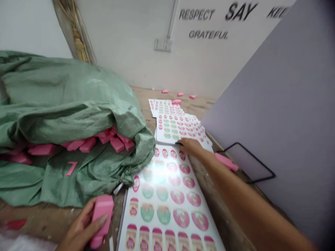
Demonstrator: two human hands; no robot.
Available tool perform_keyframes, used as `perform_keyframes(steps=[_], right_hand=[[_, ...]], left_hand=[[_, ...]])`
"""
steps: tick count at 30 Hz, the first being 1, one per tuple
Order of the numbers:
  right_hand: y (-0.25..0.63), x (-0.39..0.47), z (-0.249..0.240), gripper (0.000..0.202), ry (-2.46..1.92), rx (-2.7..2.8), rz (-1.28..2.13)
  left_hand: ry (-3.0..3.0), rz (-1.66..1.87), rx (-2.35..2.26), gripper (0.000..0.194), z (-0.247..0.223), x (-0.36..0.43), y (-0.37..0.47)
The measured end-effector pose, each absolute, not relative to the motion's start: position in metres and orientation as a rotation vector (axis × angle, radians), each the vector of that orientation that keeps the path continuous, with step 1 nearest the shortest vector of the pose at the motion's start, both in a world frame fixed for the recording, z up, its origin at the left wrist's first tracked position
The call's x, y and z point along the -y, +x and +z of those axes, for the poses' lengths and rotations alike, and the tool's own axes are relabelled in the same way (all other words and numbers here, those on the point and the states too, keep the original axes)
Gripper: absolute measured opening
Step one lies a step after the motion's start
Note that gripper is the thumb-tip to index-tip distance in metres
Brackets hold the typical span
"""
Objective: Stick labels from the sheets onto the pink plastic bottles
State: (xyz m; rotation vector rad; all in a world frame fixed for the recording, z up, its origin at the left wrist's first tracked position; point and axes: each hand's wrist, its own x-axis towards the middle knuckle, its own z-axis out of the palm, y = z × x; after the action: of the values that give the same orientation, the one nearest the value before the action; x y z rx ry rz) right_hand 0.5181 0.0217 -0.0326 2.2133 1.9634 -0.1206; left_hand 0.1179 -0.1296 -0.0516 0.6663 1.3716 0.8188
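At the lower left, my left hand (pixel 85 223) is closed round a pink plastic bottle (pixel 103 218). My right hand (pixel 190 144) reaches forward with its fingers at the near edge of a stack of sticker sheets (pixel 167 127); what the fingertips pinch, a dark thing or the sheet edge, is too small to tell. Below it lies a large sheet of pink and green stickers (pixel 167 195), with light glaring on its upper part. A green sack (pixel 78 87) at the left lies open, with several pink bottles (pixel 89 144) inside.
Several pink pieces (pixel 180 94) lie by the back wall, one bottle (pixel 176 101) on the far sheets. Another pink bottle (pixel 226 161) and a black wire frame (pixel 248 157) are right of my arm, beside a grey panel (pixel 282 104).
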Motion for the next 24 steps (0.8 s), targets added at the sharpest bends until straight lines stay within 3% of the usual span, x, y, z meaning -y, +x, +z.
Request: perform_keyframes(steps=[8, 9, 12, 15, 19, 24], right_hand=[[0.494, 0.046, -0.014, 0.036, 2.671, -1.924, -0.182], [0.481, 0.068, -0.015, 0.038, 2.728, -1.985, -0.258], [0.437, 0.142, -0.021, 0.037, 2.847, -2.263, -1.011], [0.402, 0.198, -0.034, 0.029, 2.806, -2.243, -1.216], [0.384, 0.230, -0.051, 0.021, 2.776, -2.219, -0.923], [0.374, 0.230, -0.059, 0.015, 2.681, -2.341, -0.485]], left_hand=[[0.791, 0.722, -1.141, 0.048, -0.021, 0.135, 0.138], [0.775, 0.711, -1.093, 0.048, -0.020, 0.135, 0.145], [0.704, 0.711, -0.978, 0.050, -0.018, 0.134, 0.172], [0.609, 0.720, -0.915, 0.047, -0.024, 0.133, 0.200], [0.519, 0.759, -0.894, 0.032, -0.038, 0.135, 0.220], [0.449, 0.797, -0.875, 0.029, -0.046, 0.134, 0.221]])
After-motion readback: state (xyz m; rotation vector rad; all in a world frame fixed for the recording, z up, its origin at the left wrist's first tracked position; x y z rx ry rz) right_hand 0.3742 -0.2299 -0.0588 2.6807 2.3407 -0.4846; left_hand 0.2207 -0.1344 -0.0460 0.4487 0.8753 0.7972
